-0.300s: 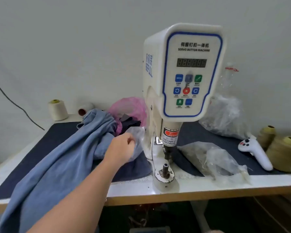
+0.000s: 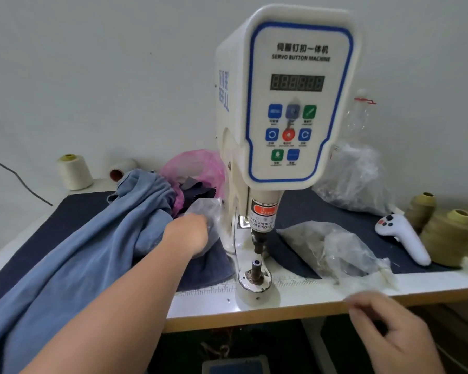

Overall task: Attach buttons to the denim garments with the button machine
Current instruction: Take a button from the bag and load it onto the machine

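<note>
the light blue denim garment (image 2: 73, 255) was heaped on the table (image 2: 295, 298), left of the button machine (image 2: 289, 103). the left hand (image 2: 187, 236) was reached past it into a clear plastic bag (image 2: 208, 214); its fingers were hidden, so their grip could not be told. the right hand (image 2: 395, 333) was held near the table edge, blurred, fingers loosely curled and nothing gripped.

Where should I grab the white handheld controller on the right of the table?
Grip the controller around its long narrow handle, coming from above and the front. It lies flat with the buttoned head pointing back-left and thread cones crowding its right side.
</note>
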Motion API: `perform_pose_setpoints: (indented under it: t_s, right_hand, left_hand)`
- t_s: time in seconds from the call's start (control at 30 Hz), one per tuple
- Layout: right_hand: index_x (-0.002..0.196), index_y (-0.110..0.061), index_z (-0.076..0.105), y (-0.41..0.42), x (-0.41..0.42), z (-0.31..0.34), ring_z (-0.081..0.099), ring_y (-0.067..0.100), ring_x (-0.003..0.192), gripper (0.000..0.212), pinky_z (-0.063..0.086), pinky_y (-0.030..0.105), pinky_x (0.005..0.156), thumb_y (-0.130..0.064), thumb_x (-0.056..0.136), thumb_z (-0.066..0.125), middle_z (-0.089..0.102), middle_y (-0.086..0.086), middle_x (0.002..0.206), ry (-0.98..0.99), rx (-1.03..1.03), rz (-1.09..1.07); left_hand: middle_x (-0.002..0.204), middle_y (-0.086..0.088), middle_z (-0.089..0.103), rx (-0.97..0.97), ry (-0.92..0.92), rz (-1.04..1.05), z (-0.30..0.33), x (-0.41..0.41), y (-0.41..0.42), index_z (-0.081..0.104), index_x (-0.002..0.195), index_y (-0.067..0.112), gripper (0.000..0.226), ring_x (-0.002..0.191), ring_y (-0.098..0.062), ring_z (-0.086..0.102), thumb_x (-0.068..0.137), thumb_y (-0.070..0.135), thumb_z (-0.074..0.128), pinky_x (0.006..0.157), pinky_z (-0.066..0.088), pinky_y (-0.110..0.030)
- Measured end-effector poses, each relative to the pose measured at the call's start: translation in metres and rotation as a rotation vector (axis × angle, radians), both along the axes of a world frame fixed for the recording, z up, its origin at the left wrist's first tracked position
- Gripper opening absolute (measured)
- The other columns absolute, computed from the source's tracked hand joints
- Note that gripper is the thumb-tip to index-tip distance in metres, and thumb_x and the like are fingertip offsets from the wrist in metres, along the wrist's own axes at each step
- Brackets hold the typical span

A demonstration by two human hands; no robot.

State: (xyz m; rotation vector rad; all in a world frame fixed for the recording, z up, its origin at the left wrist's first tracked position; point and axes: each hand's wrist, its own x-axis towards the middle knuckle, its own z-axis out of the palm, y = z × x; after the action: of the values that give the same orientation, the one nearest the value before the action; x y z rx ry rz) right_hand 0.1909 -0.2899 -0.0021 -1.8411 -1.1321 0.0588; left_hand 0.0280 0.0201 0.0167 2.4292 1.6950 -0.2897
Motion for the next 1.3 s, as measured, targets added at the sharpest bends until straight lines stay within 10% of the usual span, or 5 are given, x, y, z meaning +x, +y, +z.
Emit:
perform_pose_setpoints:
  t_s: [0.47,0.7,0.9,1.07,1.3]
  right_hand:
    - [0.068,-0.028,0.047,0.085,0.067,0.009,0.057,0.018,0.080,0.029,0.044,0.041,0.091,-0.020,0.096,0.046,0.059,-0.005,0.075,-0.275,-0.806,-0.130]
    - [0.067,-0.035,0.051,0.095,0.080,0.009,0.058,0.012,0.072,0.036,0.037,0.027,0.055,-0.025,0.100,0.043,0.060,-0.007,0.080,-0.234,-0.784,-0.011]
    - [0.067,-0.036,0.045,0.094,0.079,0.007,0.054,0.008,0.071,0.033,0.034,0.022,0.052,-0.028,0.099,0.044,0.057,-0.010,0.078,-0.284,-0.851,-0.068]
    - [0.068,-0.032,0.051,0.094,0.077,0.005,0.057,0.009,0.069,0.026,0.039,0.024,0.053,-0.033,0.094,0.053,0.060,-0.008,0.077,-0.251,-0.843,-0.058]
    - [0.073,-0.031,0.050,0.090,0.072,-0.015,0.051,0.005,0.066,0.024,0.031,0.025,0.051,-0.034,0.096,0.048,0.059,-0.011,0.073,-0.248,-0.689,-0.180]
  left_hand:
    - [0.132,-0.008,0.058,0.164,0.105,-0.069,-0.007,0.000,0.004,0.053,0.135,0.015,0.035,0.123,-0.032,0.056,0.100,0.014,0.049,0.098,0.049,-0.041]
    - [0.118,-0.002,0.067,0.142,0.012,-0.159,-0.016,-0.006,0.015,0.061,0.125,0.025,0.031,0.112,-0.026,0.061,0.102,0.028,0.040,0.099,0.048,-0.042]
    - [0.116,-0.005,0.064,0.257,0.049,-0.164,-0.018,-0.007,0.011,0.060,0.119,0.022,0.026,0.106,-0.027,0.063,0.098,0.019,0.045,0.073,0.042,-0.033]
    - [0.124,-0.002,0.064,0.152,0.087,-0.093,-0.012,-0.006,0.005,0.063,0.126,0.022,0.032,0.116,-0.026,0.061,0.102,0.028,0.043,0.096,0.050,-0.039]
    - [0.123,-0.005,0.063,0.236,0.088,-0.149,-0.016,-0.009,-0.002,0.057,0.129,0.022,0.032,0.112,-0.027,0.061,0.100,0.022,0.044,0.089,0.050,-0.038]
